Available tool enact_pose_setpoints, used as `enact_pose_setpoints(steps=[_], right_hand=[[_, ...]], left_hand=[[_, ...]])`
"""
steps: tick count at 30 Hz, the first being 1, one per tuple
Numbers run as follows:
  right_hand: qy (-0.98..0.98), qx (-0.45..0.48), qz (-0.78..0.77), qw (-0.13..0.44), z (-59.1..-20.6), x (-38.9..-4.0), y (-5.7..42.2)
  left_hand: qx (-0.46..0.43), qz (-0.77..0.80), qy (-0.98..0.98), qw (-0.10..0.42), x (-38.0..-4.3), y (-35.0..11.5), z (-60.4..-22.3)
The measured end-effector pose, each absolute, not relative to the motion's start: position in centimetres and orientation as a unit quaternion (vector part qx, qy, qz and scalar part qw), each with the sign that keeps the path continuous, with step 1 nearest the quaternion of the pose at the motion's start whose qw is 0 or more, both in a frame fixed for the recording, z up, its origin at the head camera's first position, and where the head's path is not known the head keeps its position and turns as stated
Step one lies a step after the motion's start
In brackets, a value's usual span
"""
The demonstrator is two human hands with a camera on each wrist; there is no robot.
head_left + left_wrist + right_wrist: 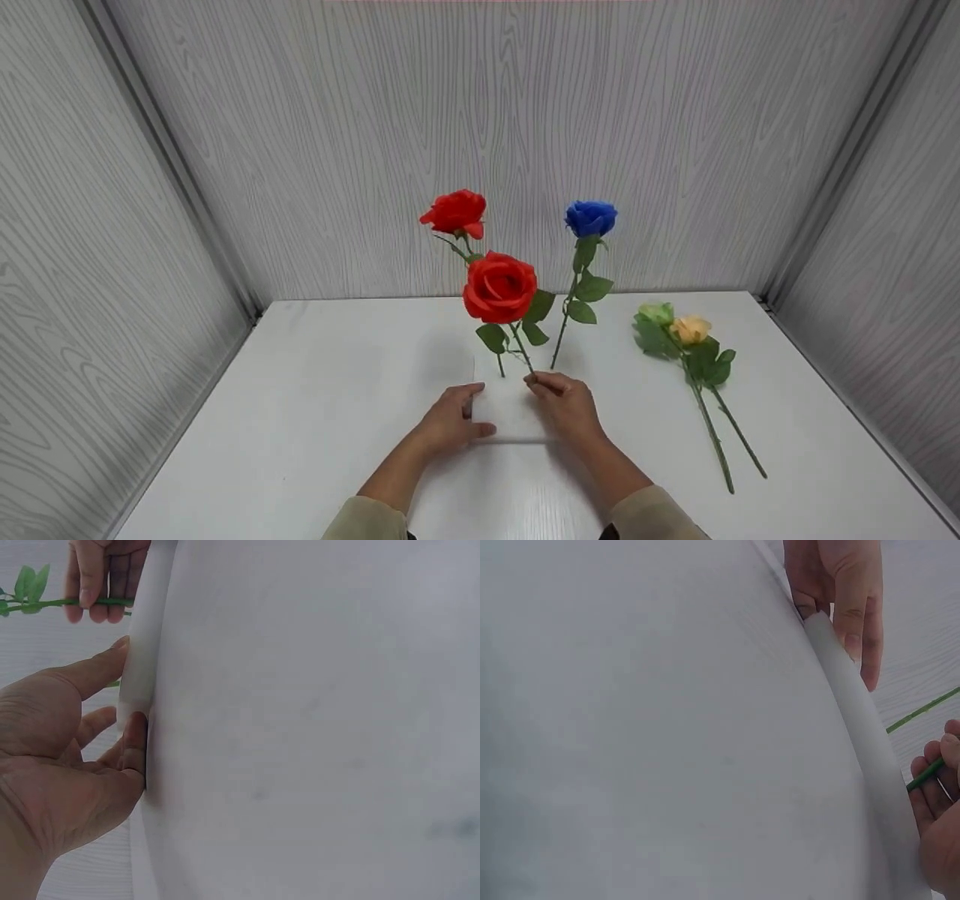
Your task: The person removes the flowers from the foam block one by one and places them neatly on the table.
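Note:
A white block (pixel 510 416) sits on the table in the head view, with stems standing in it. My left hand (pixel 454 416) grips its left side, index finger along the top and thumb near the front. Between thumb and fingers, my right hand (pixel 566 409) pinches the lower stem of a red rose (pixel 499 287) over the block; the stem's tip is hidden by the fingers. A second red rose (pixel 454 212) and a blue rose (pixel 591 219) stand upright behind it. In the right wrist view, the green stem (pixel 922 776) passes through my right fingers.
A pale green flower (pixel 657 313) and a peach rose (pixel 690 328) lie on the white table (pixel 322 405) at the right, their stems toward the front. Grey wood-grain panels (pixel 360 150) enclose the back and both sides.

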State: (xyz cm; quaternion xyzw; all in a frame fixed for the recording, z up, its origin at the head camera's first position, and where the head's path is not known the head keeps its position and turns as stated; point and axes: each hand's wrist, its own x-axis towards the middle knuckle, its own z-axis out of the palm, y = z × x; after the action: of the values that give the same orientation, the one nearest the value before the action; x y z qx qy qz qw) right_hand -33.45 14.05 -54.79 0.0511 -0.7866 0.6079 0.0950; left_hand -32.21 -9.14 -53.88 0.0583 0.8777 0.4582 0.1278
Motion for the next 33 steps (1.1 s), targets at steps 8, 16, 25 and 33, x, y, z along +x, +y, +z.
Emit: enact_pose_setpoints(steps=[8, 16, 25, 33], right_hand=[[-0.77, 0.045, 0.631, 0.082, -54.7, -33.5, 14.6], [-0.759, 0.034, 0.646, 0.072, -54.5, -33.5, 14.9], [-0.728, 0.044, 0.683, 0.046, -53.8, -33.2, 15.4], [-0.716, 0.068, 0.695, 0.01, -53.1, -33.2, 16.2]], left_hand=[[0.071, 0.461, 0.877, 0.115, -32.2, -9.1, -54.0], [0.078, 0.467, 0.874, 0.11, -32.2, -9.0, -54.0], [0.08, 0.458, 0.879, 0.105, -32.3, -9.1, -54.0], [0.087, 0.447, 0.885, 0.099, -32.4, -9.1, -53.9]])
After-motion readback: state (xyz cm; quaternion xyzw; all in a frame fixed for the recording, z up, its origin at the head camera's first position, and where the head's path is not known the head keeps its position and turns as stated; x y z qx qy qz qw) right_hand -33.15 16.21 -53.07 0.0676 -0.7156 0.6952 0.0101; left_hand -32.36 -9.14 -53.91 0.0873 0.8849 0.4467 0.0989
